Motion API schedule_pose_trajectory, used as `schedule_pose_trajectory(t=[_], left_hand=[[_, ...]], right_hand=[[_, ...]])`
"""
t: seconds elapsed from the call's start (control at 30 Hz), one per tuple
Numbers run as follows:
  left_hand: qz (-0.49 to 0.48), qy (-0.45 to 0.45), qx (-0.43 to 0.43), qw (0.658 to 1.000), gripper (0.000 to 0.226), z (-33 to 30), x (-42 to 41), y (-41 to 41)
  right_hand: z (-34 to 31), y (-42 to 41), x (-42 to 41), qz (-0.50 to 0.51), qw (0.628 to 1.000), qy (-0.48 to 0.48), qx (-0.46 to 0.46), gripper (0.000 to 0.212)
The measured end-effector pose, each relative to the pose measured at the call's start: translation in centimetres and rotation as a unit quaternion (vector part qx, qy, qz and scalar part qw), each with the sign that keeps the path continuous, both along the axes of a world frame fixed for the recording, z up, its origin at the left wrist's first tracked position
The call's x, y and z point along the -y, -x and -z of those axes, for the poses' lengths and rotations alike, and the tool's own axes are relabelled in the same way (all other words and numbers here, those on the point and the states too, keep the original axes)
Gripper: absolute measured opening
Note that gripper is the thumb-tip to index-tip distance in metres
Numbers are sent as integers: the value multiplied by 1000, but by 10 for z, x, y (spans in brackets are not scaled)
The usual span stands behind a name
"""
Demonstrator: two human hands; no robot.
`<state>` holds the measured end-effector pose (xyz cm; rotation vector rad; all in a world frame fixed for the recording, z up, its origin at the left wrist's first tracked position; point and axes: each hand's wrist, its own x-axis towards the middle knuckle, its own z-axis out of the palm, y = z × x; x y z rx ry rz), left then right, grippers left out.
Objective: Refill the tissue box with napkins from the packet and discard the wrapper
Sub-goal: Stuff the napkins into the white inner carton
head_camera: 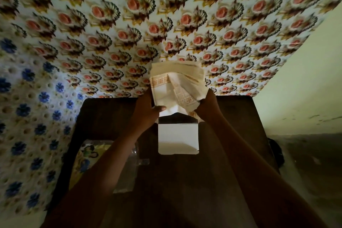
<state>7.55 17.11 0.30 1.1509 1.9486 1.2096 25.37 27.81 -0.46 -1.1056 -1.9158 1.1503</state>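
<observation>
A stack of cream napkins (175, 83) with orange patterned borders stands upright over the open far end of the white tissue box (178, 139). My left hand (148, 111) grips the stack's left edge and my right hand (207, 107) grips its lower right corner, where one napkin is folded over. The stack's bottom edge dips into the box's dark opening. The box lies on the dark wooden table (231, 116), its white flap toward me. The clear plastic wrapper (127, 176) with a colourful print lies flat on the table, left of the box and partly under my left forearm.
The table stands on floral-patterned floor covering (166, 24), with a blue-flowered section (27, 116) at left. A plain pale wall (305, 79) runs along the right. Something dark sits by the table's right edge (275, 152).
</observation>
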Motion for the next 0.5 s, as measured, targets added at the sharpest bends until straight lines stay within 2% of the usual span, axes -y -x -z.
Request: schedule_pose_trajectory(t=[0.2, 0.27, 0.4, 0.5], left_hand=[[26, 7, -52, 998, 61, 7, 1, -2], [29, 5, -67, 997, 60, 11, 0, -6], [29, 13, -114, 993, 68, 21, -1, -11], [23, 30, -168, 985, 65, 30, 2, -15]], right_hand=[[20, -3, 1, 38, 999, 13, 10, 60], [21, -6, 2, 50, 999, 11, 12, 54], [18, -7, 4, 55, 997, -42, 36, 45], [12, -3, 11, 36, 995, -75, 46, 49]])
